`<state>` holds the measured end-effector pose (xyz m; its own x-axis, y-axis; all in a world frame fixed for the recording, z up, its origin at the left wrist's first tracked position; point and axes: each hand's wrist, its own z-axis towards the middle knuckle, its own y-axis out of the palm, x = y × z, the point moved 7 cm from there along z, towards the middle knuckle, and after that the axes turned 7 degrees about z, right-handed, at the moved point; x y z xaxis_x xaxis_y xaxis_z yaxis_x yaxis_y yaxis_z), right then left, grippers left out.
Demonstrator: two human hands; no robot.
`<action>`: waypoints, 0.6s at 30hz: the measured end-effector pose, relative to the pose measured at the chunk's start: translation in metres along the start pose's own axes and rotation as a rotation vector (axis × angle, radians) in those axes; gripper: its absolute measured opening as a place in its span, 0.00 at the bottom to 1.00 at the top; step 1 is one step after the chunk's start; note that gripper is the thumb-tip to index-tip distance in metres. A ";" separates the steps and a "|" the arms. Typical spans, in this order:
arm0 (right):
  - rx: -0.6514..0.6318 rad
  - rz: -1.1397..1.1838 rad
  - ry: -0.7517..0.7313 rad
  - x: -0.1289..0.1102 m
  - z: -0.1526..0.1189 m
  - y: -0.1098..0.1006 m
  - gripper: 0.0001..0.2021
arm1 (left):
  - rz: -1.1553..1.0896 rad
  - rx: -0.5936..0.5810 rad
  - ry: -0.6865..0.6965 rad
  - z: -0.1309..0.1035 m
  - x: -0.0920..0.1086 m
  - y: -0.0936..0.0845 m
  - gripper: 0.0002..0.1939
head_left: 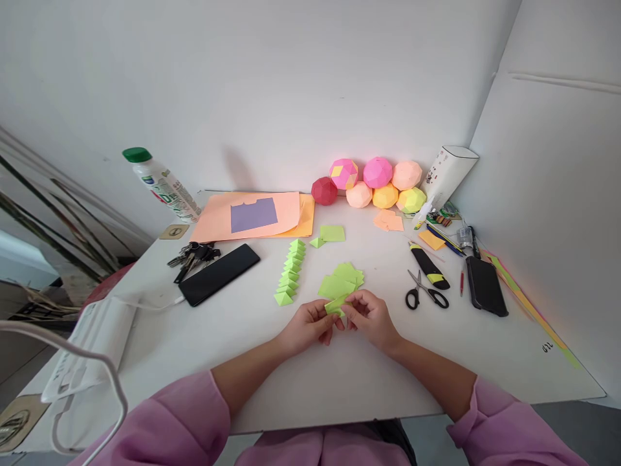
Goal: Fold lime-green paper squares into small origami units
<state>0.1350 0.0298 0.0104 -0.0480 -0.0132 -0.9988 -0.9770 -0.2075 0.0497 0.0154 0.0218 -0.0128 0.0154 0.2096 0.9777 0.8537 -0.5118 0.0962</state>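
Between my two hands is a small piece of green paper (336, 305), partly folded. My left hand (310, 321) pinches its left side, and my right hand (371, 318) pinches its right side with thumb and fingers. Just beyond my fingers lies a loose pile of flat green paper pieces (342, 279). To the left, a row of folded green paper pyramids (290, 273) runs away from me. One more small folded green piece (317, 242) rests beside a flat green sheet (332, 233) farther back.
Scissors (427, 292), a box cutter (429, 265) and a black phone (486, 286) lie right. Colourful paper balls (377, 173) line the wall. At left are a larger phone (219, 275), keys (196, 255), peach paper sheets (218, 217), a tilted bottle (167, 191) and a white power strip (92, 346).
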 end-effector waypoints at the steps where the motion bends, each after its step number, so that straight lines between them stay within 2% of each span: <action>1: -0.011 0.030 0.011 0.001 0.000 0.000 0.11 | -0.010 0.002 0.004 0.000 0.001 -0.001 0.15; 3: -0.040 0.078 0.047 0.004 0.001 0.001 0.14 | -0.033 0.004 0.010 0.000 0.002 -0.001 0.14; 8: -0.151 0.084 0.140 0.012 0.000 0.006 0.14 | -0.066 0.016 0.014 0.001 0.003 -0.003 0.14; 18: -0.085 0.124 0.187 0.015 -0.001 0.004 0.15 | -0.012 0.027 -0.010 0.000 0.003 -0.003 0.15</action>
<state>0.1307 0.0277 -0.0043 -0.1197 -0.2233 -0.9674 -0.9445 -0.2746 0.1803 0.0130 0.0239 -0.0099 0.0103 0.2242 0.9745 0.8676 -0.4866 0.1028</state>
